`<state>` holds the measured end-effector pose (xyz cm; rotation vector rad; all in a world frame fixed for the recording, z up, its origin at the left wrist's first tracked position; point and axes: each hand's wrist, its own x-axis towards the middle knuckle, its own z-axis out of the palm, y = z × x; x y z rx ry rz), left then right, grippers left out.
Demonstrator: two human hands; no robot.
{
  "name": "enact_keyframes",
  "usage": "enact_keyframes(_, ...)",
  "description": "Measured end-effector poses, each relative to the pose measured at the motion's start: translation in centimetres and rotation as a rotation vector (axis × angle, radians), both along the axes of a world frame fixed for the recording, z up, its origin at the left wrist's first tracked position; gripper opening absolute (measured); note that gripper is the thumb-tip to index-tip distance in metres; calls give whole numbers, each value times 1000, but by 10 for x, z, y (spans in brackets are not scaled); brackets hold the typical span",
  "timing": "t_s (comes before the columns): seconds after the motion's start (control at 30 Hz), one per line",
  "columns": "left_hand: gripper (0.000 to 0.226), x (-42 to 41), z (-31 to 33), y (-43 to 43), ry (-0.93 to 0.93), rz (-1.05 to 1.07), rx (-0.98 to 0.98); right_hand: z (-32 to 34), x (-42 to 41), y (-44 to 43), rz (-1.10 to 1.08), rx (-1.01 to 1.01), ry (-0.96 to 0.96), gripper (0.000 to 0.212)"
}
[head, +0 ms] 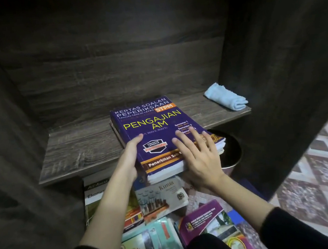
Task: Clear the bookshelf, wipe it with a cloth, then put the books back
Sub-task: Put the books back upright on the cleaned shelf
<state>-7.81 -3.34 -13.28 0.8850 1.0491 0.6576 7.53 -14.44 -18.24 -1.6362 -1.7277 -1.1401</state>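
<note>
So the purple Pengajian Am book (151, 130) tops a small stack half on the shelf (76, 152), overhanging the front. The left hand (129, 159) has its grip curled round the book's left edge, while the right hand (199, 157) lies flat on the cover, fingers spread. The folded blue cloth (225, 96) sits at the shelf's right end.

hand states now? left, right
Left hand: grips the purple book by its left edge, thumb on top.
Right hand: open, fingers flat on the book's cover.

Shelf (76, 154) left seemingly free; cloth (225, 96) crowds right.
</note>
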Motion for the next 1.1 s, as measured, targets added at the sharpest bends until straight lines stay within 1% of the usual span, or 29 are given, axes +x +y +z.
enact_keyframes(0.07, 17, 3, 6, 1, -17, 9, 22, 7, 2, 1, -21, 36, -32, 72)
enact_keyframes(0.13, 17, 7, 15, 0, -15, 22, 30, 10, 6, 4, -38, 31, -17, 85)
enact_keyframes(0.17, 18, 9, 19, 1, -13, 30, 30, 10, 7, 6, -32, 24, 7, 90)
enact_keyframes(0.23, 28, 14, 27, 4, -12, 42, 58, 12, 8, 11, -5, 33, 52, 92)
enact_keyframes(0.3, 39, 19, 35, 9, -24, 52, 108, 16, 9, 16, 46, 68, 60, 86)
enact_keyframes(0.37, 57, 23, 44, 15, -29, 35, 128, 25, 11, 22, 114, 112, 41, 76)
enact_keyframes(0.4, 67, 24, 50, 19, -29, 21, 138, 33, 12, 24, 138, 143, 41, 68)
enact_keyframes(0.47, 74, 27, 65, 26, -43, 17, 193, 53, 10, 29, 159, 200, 87, 53)
enact_keyframes(0.53, 78, 31, 79, 31, -38, 19, 255, 71, 7, 32, 156, 244, 198, 47)
enact_keyframes(0.6, 69, 36, 83, 33, -46, 39, 272, 85, 7, 33, 144, 260, 320, 44)
enact_keyframes(0.67, 67, 45, 72, 33, -123, 3, 213, 95, 9, 32, 125, 276, 428, 44)
enact_keyframes(0.77, 67, 63, 48, 28, -88, -37, 138, 108, 8, 22, 74, 290, 608, 53)
enact_keyframes(0.83, 73, 77, 40, 24, -58, -77, 167, 118, 7, 13, 20, 222, 814, 56)
enact_keyframes(0.9, 87, 91, 30, 31, -60, -114, 261, 126, 8, 6, -4, 157, 1039, 52)
enact_keyframes(0.93, 87, 100, 21, 42, -76, -104, 308, 128, 10, 4, 31, 170, 1129, 49)
enact_keyframes(1.0, 70, 109, 20, 40, -48, -83, 403, 131, 17, 0, 130, 245, 1295, 40)
enact_keyframes(1.07, 73, 103, 31, 22, -31, -35, 460, 130, 22, 0, 211, 331, 1482, 31)
enact_keyframes(1.1, 74, 101, 29, 13, 36, 23, 469, 128, 25, 0, 247, 376, 1586, 28)
